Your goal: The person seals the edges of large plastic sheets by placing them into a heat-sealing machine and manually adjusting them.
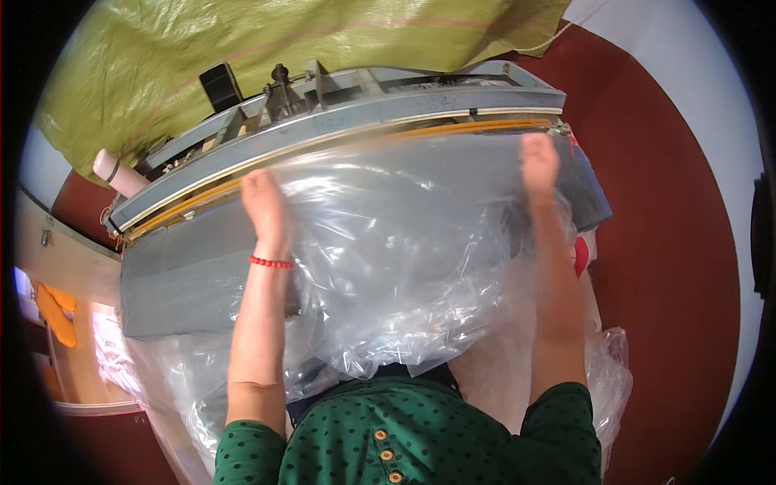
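A clear plastic sheet (388, 234) is stretched between my two hands over a grey board-like surface (186, 271). My left hand (264, 206), with a red bead bracelet (271, 263) at its wrist, is closed on the sheet's left edge near the long metal frame (347, 115). Toward the far right corner, my right hand (539, 164) is closed on the sheet's other side, its fingers partly smeared by motion. The sheet's near part hangs crumpled in front of my waist. Beneath the hands, much of the grey surface shows dimly through the film.
Yellow-orange rods (477, 126) lie along the frame. Behind it stand a metal clamp-like mechanism (281, 93), a black phone-like slab (220, 87) and a pink roll (120, 172). A yellow-green tarp (323, 32) hangs at the back. More clear plastic (608, 380) bunches at lower right.
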The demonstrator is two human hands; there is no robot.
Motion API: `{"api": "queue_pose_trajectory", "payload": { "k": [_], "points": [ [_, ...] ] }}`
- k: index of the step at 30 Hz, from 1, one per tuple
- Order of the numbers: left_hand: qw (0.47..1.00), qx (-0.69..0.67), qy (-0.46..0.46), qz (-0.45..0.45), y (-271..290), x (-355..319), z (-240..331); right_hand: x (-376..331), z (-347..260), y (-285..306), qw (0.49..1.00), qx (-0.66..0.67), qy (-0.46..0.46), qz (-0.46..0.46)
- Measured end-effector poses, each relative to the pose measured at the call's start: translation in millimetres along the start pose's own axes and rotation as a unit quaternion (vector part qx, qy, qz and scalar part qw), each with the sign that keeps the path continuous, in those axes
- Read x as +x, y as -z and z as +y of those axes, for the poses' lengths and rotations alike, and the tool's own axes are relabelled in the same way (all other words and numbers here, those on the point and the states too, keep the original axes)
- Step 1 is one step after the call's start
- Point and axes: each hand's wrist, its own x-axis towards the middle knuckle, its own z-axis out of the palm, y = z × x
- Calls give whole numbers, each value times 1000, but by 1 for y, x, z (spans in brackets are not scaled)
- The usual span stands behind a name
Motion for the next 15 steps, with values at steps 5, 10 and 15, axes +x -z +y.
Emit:
{"api": "queue_pose_trajectory", "payload": {
  "k": [5, 10, 15],
  "points": [
    [953, 215, -183, 107, 64, 53, -41, -24, 7, -113, 993, 86, -73, -33],
    [970, 184, -112, 108, 66, 67, -51, -20, 7, -137, 996, -8, -69, 59],
    [967, 174, -109, 150, 65, 71, -55, -18, 11, -135, 993, -36, -45, 99]
  ]
}}
